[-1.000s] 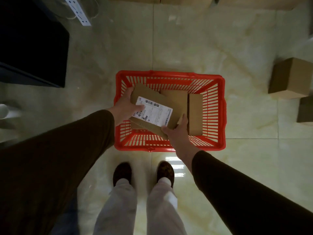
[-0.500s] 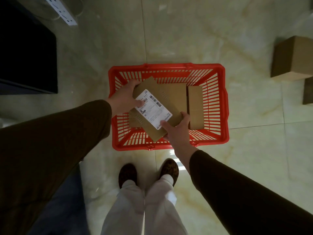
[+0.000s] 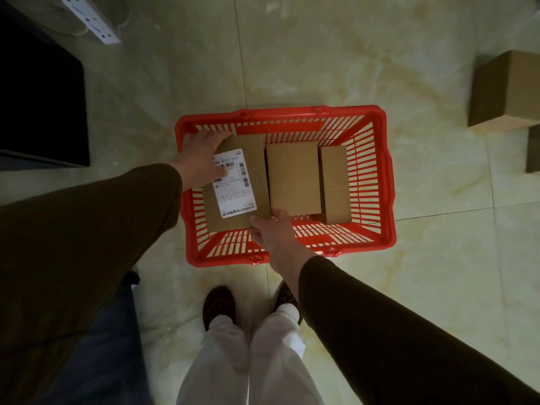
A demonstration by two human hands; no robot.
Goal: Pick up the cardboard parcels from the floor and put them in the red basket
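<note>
The red basket (image 3: 382, 182) stands on the tiled floor in front of my feet. Inside it lie two plain cardboard parcels, one in the middle (image 3: 293, 178) and a narrower one (image 3: 334, 185) to its right. A third parcel with a white shipping label (image 3: 251, 159) sits in the basket's left part, squared up beside the middle one. My left hand (image 3: 198, 159) grips its far left corner with the thumb on the label. My right hand (image 3: 271, 229) holds its near right corner.
Two more cardboard parcels stand on the floor at the right, a large one (image 3: 505, 92) and a dark one (image 3: 533, 150) cut off by the frame edge. A black cabinet (image 3: 41, 106) stands at the left, a white power strip (image 3: 90, 19) behind it.
The labelled parcel was held tilted and skewed above the basket; both hands have turned it straight and lowered it into the left part of the basket.
</note>
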